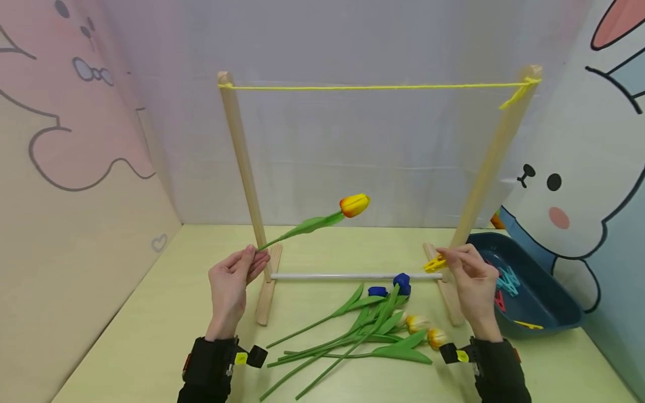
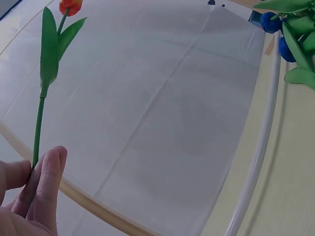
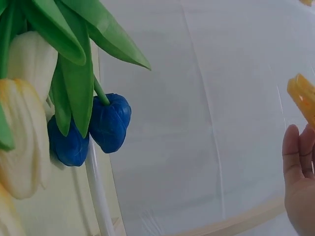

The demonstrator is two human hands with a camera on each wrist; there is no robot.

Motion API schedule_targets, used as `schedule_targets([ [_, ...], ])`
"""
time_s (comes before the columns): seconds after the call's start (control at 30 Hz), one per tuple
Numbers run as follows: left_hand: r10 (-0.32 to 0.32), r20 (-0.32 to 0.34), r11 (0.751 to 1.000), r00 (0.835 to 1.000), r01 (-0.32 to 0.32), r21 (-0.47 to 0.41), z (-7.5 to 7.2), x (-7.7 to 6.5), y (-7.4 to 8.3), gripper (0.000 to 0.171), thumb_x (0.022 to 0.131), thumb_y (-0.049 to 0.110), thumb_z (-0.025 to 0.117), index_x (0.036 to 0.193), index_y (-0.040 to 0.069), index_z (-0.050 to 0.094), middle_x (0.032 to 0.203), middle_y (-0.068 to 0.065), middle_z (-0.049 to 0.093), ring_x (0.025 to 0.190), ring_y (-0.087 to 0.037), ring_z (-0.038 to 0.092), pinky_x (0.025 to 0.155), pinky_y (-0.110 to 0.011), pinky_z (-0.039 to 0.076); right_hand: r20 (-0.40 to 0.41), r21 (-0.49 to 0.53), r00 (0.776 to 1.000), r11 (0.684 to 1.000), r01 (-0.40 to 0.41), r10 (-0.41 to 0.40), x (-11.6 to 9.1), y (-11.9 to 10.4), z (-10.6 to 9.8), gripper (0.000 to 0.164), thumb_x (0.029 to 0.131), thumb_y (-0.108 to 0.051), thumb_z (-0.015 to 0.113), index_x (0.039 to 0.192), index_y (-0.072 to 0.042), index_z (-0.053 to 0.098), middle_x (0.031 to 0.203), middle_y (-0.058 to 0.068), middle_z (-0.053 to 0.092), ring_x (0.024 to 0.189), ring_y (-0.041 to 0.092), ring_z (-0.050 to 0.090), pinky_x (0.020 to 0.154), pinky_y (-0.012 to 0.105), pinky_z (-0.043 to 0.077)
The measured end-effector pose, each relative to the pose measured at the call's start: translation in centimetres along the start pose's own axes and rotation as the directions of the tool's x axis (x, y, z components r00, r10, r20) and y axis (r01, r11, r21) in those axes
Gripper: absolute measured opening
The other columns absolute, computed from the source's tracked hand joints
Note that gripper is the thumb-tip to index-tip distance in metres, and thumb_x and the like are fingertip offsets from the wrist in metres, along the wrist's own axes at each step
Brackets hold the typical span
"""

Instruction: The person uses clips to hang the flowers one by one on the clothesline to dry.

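Observation:
My left hand (image 1: 233, 285) pinches the stem end of a yellow-orange tulip (image 1: 355, 205), which slants up to the right above the table. In the left wrist view the thumb and fingers grip the green stem (image 2: 38, 130). On the other side, my right hand (image 1: 472, 282) holds a yellow clothespin (image 1: 434, 263) between thumb and fingers, near the right post. Between the hands, blue tulips (image 1: 401, 284) and cream-yellow tulips (image 1: 437, 338) lie in a loose pile on the table, their stems toward me. A yellow string (image 1: 378, 87) spans the tops of two wooden posts.
The wooden left post (image 1: 242, 157) and right post (image 1: 496, 157) stand on feet joined by a white rod (image 1: 342, 276). At the right, a dark blue basin (image 1: 549, 319) contains blue, red and yellow clothespins. A white sheet (image 1: 353, 151) hangs behind the frame.

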State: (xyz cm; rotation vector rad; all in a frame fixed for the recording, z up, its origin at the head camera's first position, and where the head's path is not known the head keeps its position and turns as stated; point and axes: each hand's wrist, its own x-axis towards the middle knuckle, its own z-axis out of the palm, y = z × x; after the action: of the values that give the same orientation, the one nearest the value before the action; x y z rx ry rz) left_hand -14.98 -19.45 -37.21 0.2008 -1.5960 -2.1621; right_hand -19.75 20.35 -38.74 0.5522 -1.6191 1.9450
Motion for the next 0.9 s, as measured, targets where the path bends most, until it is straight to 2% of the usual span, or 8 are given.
schedule_targets([
  [0.13, 0.031, -0.055, 0.999, 0.998, -0.032, -0.009, 0.0, 0.2, 0.1, 0.017, 0.096, 0.01, 0.067, 0.102, -0.005, 0.072, 0.077, -0.001, 0.079, 0.073, -0.013, 0.077, 0.074, -0.027, 0.06, 0.026, -0.04, 0.999, 0.999, 0.025, -0.024, 0.4, -0.1, 0.2, 0.028, 0.093, 0.014, 0.059, 0.12, 0.012, 0.067, 0.083, -0.004, 0.061, 0.077, 0.007, 0.059, 0.07, 0.011, 0.048],
  [0.23, 0.049, -0.06, 0.999, 0.997, -0.05, -0.008, 0.3, 0.2, 0.3, 0.009, 0.094, 0.005, 0.07, 0.094, -0.003, 0.072, 0.075, -0.002, 0.078, 0.069, -0.012, 0.077, 0.072, -0.026, 0.061, 0.014, -0.085, 1.0, 0.996, -0.006, 0.007, 1.2, -0.5, 0.7, 0.034, 0.092, 0.015, 0.06, 0.125, 0.008, 0.066, 0.081, -0.006, 0.061, 0.077, 0.005, 0.062, 0.073, 0.009, 0.051],
  [0.43, 0.096, -0.023, 0.994, 0.995, -0.097, -0.052, 1.1, 0.6, 1.4, 0.005, 0.091, 0.0, 0.071, 0.092, -0.003, 0.067, 0.077, -0.002, 0.078, 0.07, -0.011, 0.077, 0.073, -0.025, 0.061, -0.024, -0.067, 0.997, 0.995, -0.069, 0.067, 3.4, -1.7, 2.3, 0.021, 0.091, 0.01, 0.065, 0.112, 0.011, 0.07, 0.082, -0.006, 0.069, 0.078, 0.004, 0.069, 0.077, 0.013, 0.057],
  [0.6, 0.164, -0.015, 0.985, 0.986, -0.165, -0.053, 1.4, 1.1, 2.4, 0.006, 0.093, -0.001, 0.068, 0.094, 0.001, 0.062, 0.076, 0.0, 0.077, 0.069, -0.01, 0.076, 0.072, -0.024, 0.061, -0.013, -0.049, 0.999, 0.998, -0.046, 0.046, 5.2, -2.9, 3.2, 0.014, 0.091, 0.008, 0.066, 0.104, 0.012, 0.07, 0.086, -0.006, 0.072, 0.078, 0.004, 0.07, 0.077, 0.013, 0.057],
  [0.77, 0.29, -0.003, 0.957, 0.957, -0.29, 0.0, 1.7, 1.5, 3.1, 0.015, 0.095, 0.0, 0.065, 0.094, 0.006, 0.051, 0.079, 0.004, 0.077, 0.07, -0.009, 0.076, 0.074, -0.024, 0.061, 0.06, -0.073, 0.998, 0.997, -0.008, 0.013, 6.9, -4.0, 4.0, 0.022, 0.092, 0.002, 0.069, 0.108, 0.015, 0.066, 0.091, -0.007, 0.07, 0.086, 0.004, 0.07, 0.081, 0.013, 0.056],
  [0.9, 0.404, 0.036, 0.911, 0.914, -0.405, 0.075, 2.2, 1.8, 3.9, 0.029, 0.096, 0.001, 0.064, 0.088, 0.012, 0.038, 0.082, 0.005, 0.077, 0.074, -0.006, 0.075, 0.073, -0.023, 0.061, 0.113, -0.118, 0.993, 0.991, 0.059, -0.046, 8.6, -4.7, 5.1, 0.022, 0.091, 0.004, 0.069, 0.109, 0.015, 0.065, 0.094, -0.01, 0.07, 0.089, 0.001, 0.07, 0.085, 0.013, 0.055],
])
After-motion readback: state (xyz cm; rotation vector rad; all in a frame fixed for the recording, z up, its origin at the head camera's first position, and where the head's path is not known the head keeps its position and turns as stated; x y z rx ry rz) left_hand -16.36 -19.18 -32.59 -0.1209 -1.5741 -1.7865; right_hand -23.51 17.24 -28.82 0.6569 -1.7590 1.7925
